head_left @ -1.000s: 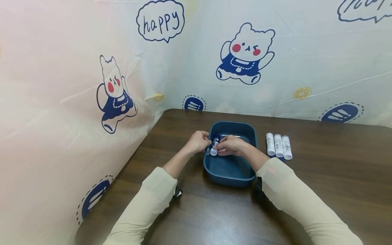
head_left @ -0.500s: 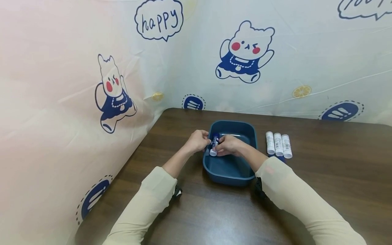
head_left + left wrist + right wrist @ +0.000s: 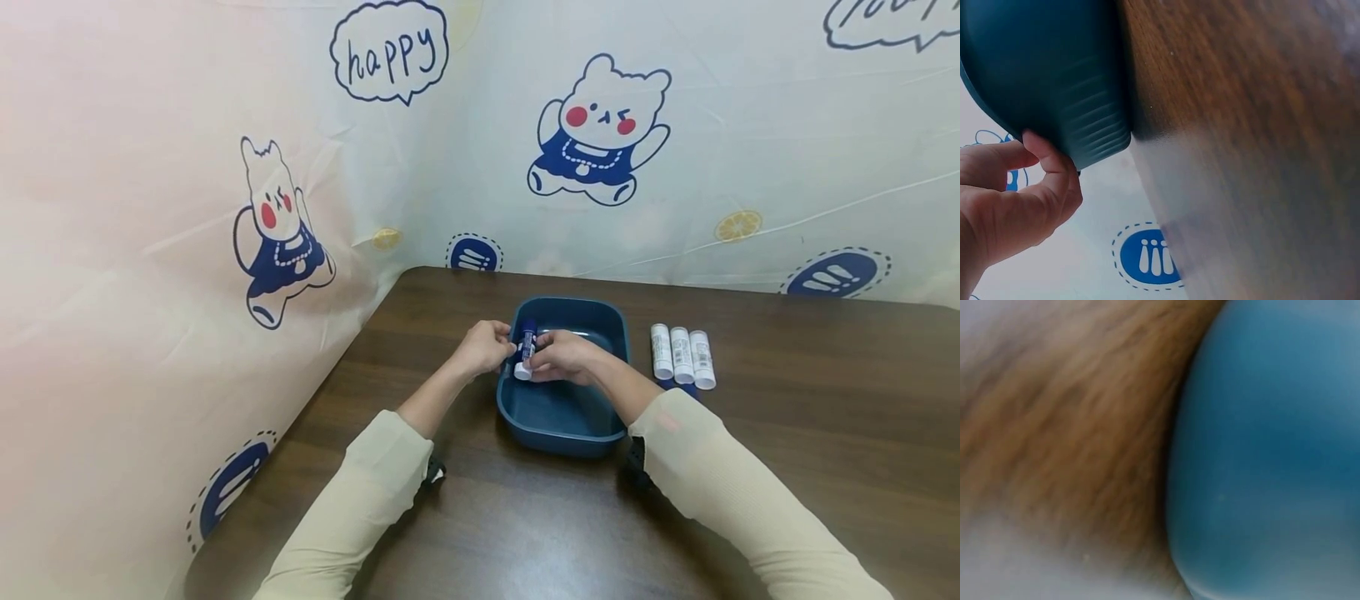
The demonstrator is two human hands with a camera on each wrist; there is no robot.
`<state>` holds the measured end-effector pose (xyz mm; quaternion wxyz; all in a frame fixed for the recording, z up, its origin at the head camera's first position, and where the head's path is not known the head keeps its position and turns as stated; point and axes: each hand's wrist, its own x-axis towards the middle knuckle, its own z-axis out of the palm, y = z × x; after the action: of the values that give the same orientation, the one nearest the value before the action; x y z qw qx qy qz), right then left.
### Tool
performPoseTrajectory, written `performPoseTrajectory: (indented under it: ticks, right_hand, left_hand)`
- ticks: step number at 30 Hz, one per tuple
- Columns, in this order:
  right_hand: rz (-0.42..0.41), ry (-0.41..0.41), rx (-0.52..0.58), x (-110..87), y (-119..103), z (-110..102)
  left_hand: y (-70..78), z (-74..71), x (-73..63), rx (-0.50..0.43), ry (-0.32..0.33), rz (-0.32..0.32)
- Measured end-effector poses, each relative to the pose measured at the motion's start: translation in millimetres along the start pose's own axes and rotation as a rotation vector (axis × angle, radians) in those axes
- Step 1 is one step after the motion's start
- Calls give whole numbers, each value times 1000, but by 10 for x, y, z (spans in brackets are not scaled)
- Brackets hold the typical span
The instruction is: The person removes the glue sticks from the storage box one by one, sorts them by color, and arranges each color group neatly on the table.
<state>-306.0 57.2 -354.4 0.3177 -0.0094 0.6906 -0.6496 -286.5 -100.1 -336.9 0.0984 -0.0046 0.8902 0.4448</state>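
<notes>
In the head view, a small white tube with a dark blue cap, resembling a glue stick (image 3: 527, 343), is inside the blue plastic bin (image 3: 558, 442) along its left wall. My right hand (image 3: 566, 358) reaches over the bin and pinches the stick from the right, near its white end. At the left rim, my left hand (image 3: 482, 348) grips the bin's edge between thumb and fingers. The left wrist view shows that left hand (image 3: 1029, 200) at the rim, outside the ribbed wall. Only the bin's outer side (image 3: 1260, 456) and the table appear in the right wrist view.
Three white glue sticks (image 3: 682, 354) lie side by side on the table, right of the bin, their near ends partly behind the right sleeve (image 3: 682, 425). A printed curtain (image 3: 465, 167) hangs along the back and left edges of the wooden table (image 3: 495, 517).
The stick has shifted slightly inside the bin, its blue cap a little farther from me and more of its printed label showing. Both hands stay nearly in place.
</notes>
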Motion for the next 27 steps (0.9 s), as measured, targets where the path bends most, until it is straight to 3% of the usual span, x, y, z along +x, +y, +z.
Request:
performPoseTrajectory:
  ticks: [21, 27]
  right_hand:
    - [-104, -29, 192, -142, -84, -113]
    - [-135, -66, 155, -227, -101, -120]
  left_hand:
    - [-32, 11, 9, -23, 2, 17]
    - [-18, 10, 0, -10, 6, 24]
